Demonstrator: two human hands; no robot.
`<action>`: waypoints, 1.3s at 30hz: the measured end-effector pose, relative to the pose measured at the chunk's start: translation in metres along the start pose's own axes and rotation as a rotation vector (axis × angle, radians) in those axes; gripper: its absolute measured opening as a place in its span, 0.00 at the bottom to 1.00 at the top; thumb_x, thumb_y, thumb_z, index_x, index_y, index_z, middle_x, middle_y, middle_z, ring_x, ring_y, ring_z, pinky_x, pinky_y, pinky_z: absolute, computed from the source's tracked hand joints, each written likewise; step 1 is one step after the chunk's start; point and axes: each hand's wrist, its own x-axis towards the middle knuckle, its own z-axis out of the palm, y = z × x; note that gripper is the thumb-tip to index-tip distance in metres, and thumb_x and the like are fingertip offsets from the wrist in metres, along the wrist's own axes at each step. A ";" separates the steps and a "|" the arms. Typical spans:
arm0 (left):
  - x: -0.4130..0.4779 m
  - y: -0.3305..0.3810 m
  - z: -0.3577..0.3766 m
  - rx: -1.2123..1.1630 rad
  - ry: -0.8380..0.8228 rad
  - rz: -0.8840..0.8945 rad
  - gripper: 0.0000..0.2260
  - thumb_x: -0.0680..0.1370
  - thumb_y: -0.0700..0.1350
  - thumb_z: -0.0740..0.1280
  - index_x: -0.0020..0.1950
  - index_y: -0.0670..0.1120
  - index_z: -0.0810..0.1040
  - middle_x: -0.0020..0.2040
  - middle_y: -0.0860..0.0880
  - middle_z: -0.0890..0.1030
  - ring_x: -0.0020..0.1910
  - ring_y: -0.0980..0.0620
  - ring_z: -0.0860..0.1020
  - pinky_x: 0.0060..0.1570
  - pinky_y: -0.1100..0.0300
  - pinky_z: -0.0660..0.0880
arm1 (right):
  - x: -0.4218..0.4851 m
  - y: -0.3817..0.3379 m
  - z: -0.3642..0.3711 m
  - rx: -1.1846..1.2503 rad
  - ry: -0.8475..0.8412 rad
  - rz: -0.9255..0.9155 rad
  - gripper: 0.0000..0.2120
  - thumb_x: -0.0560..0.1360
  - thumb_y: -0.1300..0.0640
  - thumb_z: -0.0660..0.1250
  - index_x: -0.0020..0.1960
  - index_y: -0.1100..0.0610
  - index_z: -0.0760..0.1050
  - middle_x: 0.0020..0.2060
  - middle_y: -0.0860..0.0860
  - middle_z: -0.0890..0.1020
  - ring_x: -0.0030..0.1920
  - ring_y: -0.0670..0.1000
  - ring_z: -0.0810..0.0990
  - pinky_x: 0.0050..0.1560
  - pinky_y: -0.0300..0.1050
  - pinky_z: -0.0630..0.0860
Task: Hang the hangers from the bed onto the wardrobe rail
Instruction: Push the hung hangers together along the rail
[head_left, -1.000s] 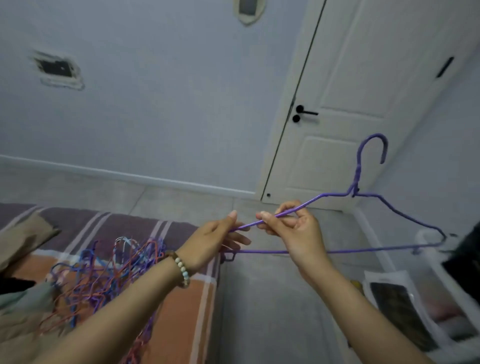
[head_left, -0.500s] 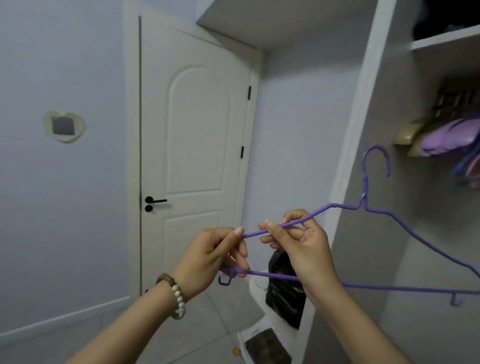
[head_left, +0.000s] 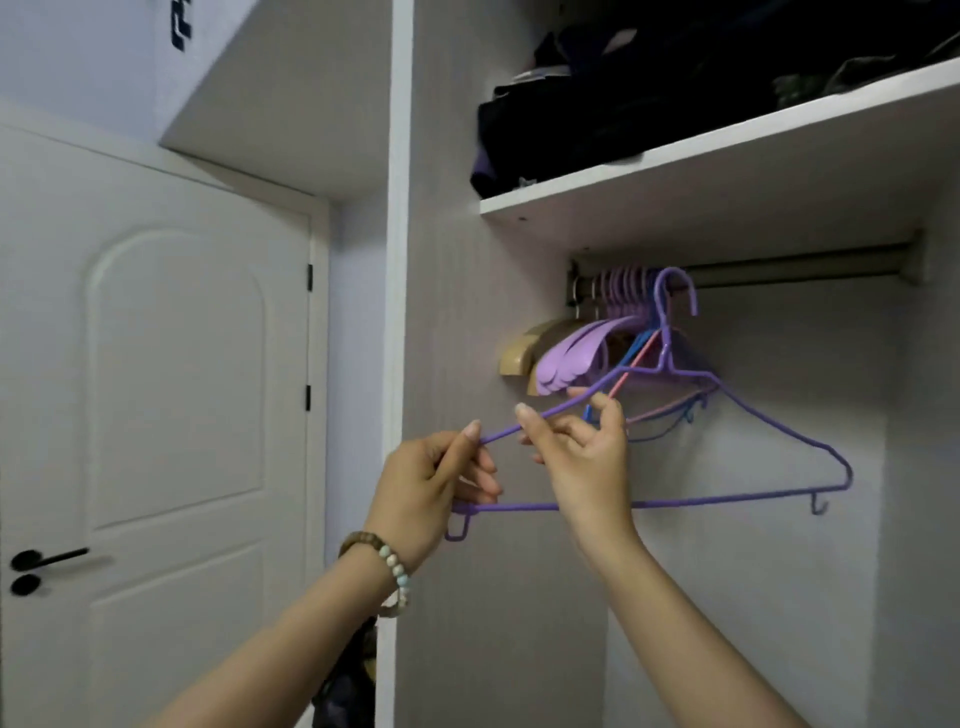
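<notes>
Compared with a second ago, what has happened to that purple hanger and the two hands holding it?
The purple hanger was carried from beside the bed, past the door, up to the wardrobe rail; its hook is now level with the rail beside the hung hangers, whether hooked on I cannot tell. Unchanged: left hand and right hand keep their grip on its sloping wire.

Purple hanger (head_left: 727, 501) — smooth coated wire; wardrobe rail (head_left: 795, 270) — dull brushed metal.
</notes>
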 end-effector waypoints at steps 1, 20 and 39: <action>0.008 0.001 0.014 -0.011 0.005 0.006 0.17 0.79 0.48 0.59 0.36 0.40 0.77 0.26 0.48 0.80 0.28 0.51 0.81 0.30 0.66 0.76 | 0.010 0.002 -0.009 0.013 0.054 -0.026 0.24 0.69 0.66 0.72 0.58 0.56 0.63 0.33 0.50 0.79 0.31 0.41 0.78 0.38 0.33 0.75; 0.133 -0.017 0.182 -0.101 -0.092 -0.002 0.15 0.81 0.46 0.53 0.52 0.39 0.76 0.43 0.48 0.80 0.42 0.53 0.79 0.37 0.69 0.78 | 0.184 0.041 -0.129 -0.175 0.114 0.006 0.25 0.70 0.57 0.73 0.66 0.53 0.71 0.59 0.53 0.76 0.58 0.53 0.77 0.58 0.47 0.75; 0.157 -0.038 0.181 0.077 -0.060 -0.172 0.16 0.82 0.45 0.53 0.60 0.37 0.74 0.59 0.39 0.79 0.54 0.43 0.79 0.39 0.64 0.76 | 0.188 0.071 -0.123 -0.354 0.060 0.185 0.32 0.72 0.50 0.70 0.73 0.50 0.63 0.69 0.55 0.63 0.70 0.54 0.64 0.67 0.48 0.65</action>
